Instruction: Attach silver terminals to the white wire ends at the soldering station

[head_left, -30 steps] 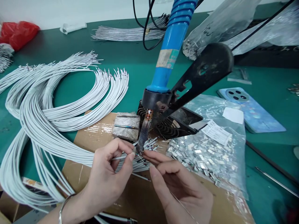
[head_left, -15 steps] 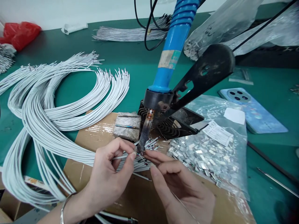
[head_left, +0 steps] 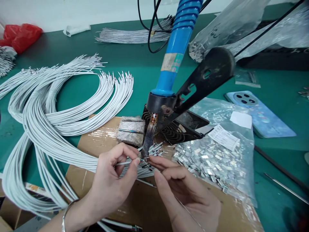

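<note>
1. We are seeing almost no change over the last second: both hands are keeping their places, and only the raised end of the long black slotted bracket point(head_left: 205, 85) is sitting slightly farther left.
2. We are reading this as a steady hold, with the fine work at the tip still going on.
3. The bare left hand point(head_left: 116, 182) is pinching one slim white insulated cable point(head_left: 124, 163) firmly between thumb and fingers, leaving no gap.
4. That cable's end is lying just beneath the dark tip of the blue-handled soldering iron point(head_left: 166, 77), above the brown cardboard sheet point(head_left: 91, 141), nearer its far edge.
5. The bare right hand point(head_left: 190, 190) is lightly pinching a thin silvery wire point(head_left: 188, 212), its index fingertip reaching beside the tip; we are not managing to tell whether wire and tip are touching.
6. A clear plastic bag point(head_left: 217, 109) of small silver metal pieces point(head_left: 210, 161) is overlapping the cardboard's right edge, and thick white cable bundles point(head_left: 48, 135) are crossing its left edge.
</note>
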{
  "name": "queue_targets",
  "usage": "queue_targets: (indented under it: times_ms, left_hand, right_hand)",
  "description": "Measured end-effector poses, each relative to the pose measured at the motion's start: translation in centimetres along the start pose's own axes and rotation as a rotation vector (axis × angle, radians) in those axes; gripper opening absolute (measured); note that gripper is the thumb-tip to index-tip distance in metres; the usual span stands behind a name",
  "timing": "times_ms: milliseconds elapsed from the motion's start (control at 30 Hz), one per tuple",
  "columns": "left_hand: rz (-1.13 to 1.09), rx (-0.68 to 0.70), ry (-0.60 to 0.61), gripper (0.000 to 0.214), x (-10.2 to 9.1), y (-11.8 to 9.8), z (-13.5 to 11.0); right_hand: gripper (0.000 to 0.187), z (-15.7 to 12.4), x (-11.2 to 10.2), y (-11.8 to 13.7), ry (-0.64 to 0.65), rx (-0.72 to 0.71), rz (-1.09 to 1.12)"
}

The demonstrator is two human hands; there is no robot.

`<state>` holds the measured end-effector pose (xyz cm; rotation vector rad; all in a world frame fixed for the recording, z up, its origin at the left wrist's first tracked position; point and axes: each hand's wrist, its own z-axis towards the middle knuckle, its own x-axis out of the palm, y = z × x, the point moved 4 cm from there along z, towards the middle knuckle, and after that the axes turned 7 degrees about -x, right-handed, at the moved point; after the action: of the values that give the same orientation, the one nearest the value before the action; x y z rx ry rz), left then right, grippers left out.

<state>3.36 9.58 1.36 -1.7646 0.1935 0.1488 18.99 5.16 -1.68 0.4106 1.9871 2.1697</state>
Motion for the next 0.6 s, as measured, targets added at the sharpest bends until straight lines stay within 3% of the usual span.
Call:
queue_targets:
  times_ms: [600]
  left_hand:
    - [0.026,-0.013,-0.018,0.013,-0.07,0.12,0.06]
  right_hand:
    - [0.02,-0.18,-0.19,-0.23,-0.005,-0.025,-0.062]
